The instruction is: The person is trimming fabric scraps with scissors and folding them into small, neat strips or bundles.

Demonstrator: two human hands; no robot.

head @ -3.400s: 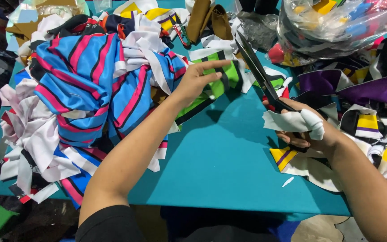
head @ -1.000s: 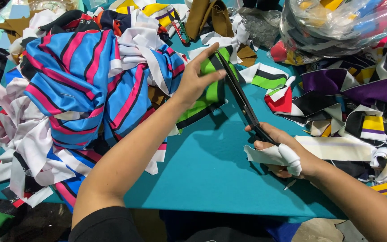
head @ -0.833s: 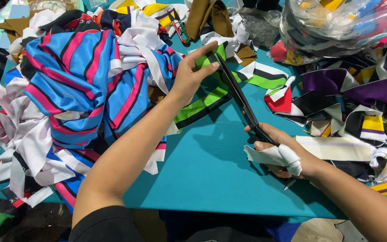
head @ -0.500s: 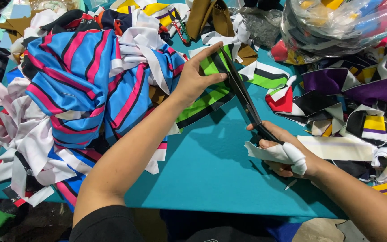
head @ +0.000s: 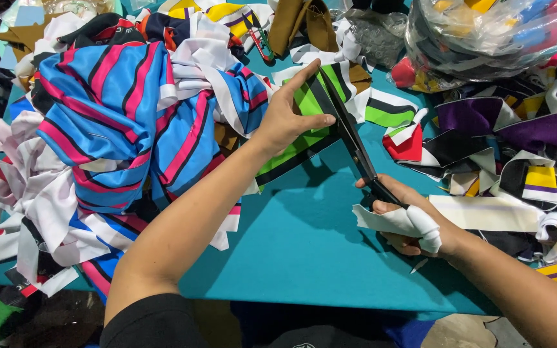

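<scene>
Black scissors (head: 349,138) lie along a slanted line on my view, handles low near my right hand (head: 407,216), blades pointing up and away toward the far edge of the teal table (head: 304,238). The blades look nearly closed, biting into a green, black and white striped fabric piece (head: 307,116) that lies near the table's middle. My left hand (head: 288,116) pinches that piece, thumb on the near side, forefinger stretched along its upper edge beside the blade tips. My right hand is wrapped around the scissor handles, a white cloth strip (head: 401,222) bound over its fingers; the wrist rests on the table. Left of the cut sits a heap of blue and pink striped cloth (head: 124,122), crowding the left forearm. Purple, yellow and white scraps (head: 517,148) cover the right edge, and a clear plastic bag (head: 491,32) of pieces fills the far right corner.
</scene>
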